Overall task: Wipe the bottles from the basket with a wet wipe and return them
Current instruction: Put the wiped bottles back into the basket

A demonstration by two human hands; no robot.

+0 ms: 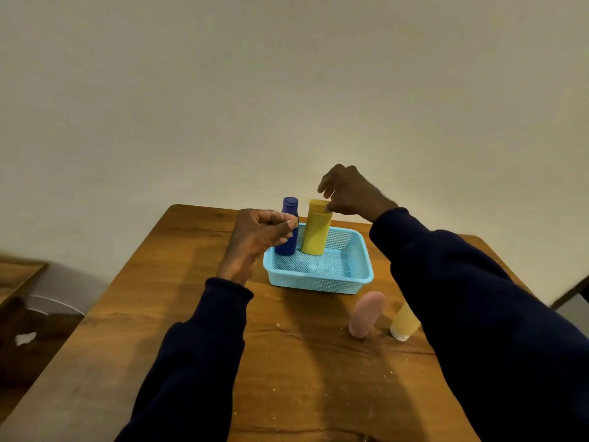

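Note:
A light blue mesh basket (322, 283) sits on the wooden table (159, 314). Two bottles stand upright in its far left corner, a dark blue bottle (289, 207) and a yellow bottle (315, 234). My right hand (350, 194) is over the yellow bottle. Its curled fingertips pinch the right side of the cap, and the index finger is lifted above it. My left hand (255, 237) hovers just left of the basket, in front of the blue bottle. Its fingers are curled and nothing shows in them. No wet wipe is in view.
A pink bottle (366, 314) and an orange bottle with a white cap (404, 322) stand on the table in front of the basket, partly behind my right sleeve. A wall rises right behind the table. Another wooden surface (19, 275) lies at the left edge.

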